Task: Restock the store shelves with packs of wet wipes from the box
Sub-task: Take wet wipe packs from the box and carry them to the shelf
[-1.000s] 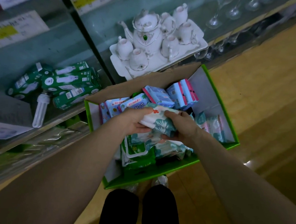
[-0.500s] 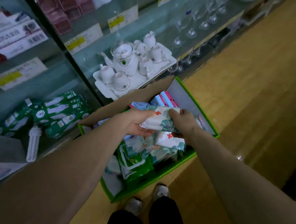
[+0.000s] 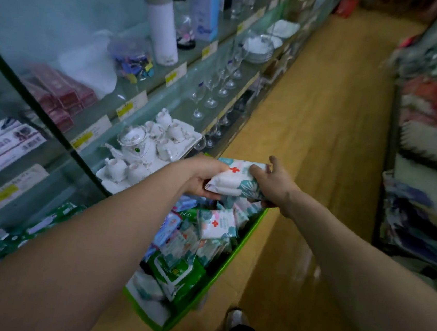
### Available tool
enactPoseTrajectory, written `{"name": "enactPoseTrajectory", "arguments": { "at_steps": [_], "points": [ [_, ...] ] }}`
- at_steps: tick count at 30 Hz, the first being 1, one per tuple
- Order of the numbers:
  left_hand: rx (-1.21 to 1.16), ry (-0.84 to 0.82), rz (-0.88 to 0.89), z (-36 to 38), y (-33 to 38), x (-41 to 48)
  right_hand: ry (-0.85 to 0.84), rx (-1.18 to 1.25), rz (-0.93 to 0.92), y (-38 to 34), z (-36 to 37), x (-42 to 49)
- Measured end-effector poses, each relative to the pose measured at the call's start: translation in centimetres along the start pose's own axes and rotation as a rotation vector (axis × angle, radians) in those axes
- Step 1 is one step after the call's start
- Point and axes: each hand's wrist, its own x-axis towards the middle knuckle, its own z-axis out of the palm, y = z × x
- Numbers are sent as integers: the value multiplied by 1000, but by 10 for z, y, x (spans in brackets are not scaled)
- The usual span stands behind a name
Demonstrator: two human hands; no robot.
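Fingers (image 3: 210, 193) of the left hand (image 3: 200, 175) and the right hand (image 3: 273, 184) grasp a wet wipes pack (image 3: 233, 180) by its two ends, above the far end of the box (image 3: 234, 250) beside the shelves (image 3: 147, 109), probably so the soft pack does not sag while carried.

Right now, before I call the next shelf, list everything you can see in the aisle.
held wipes pack: at least one, white and teal with red cross, between both hands above the box
box: one, green, on the floor
loose packs: many, teal, blue, green, inside the box
tea set: one, white, glass shelf left of the hands
wine glasses: several, clear, same shelf further along
flask: one, white, upper shelf
small boxes: several, red, upper shelf
left hand: grips the pack's left end
right hand: grips its right end
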Motion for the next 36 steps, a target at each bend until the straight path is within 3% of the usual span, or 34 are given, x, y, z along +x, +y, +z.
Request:
{"name": "enactPoseTrajectory", "arguments": {
  "at_steps": [8, 23, 36],
  "points": [
    [183, -148, 178, 87, 95, -49, 190, 52, -35, -26, -123, -71],
    [393, -458, 523, 355, 244, -164, 732, 34, -78, 3, -397, -229],
    [412, -715, 743, 515, 320, -280, 1044, -5, -81, 6, -542, -374]
  ]
}}
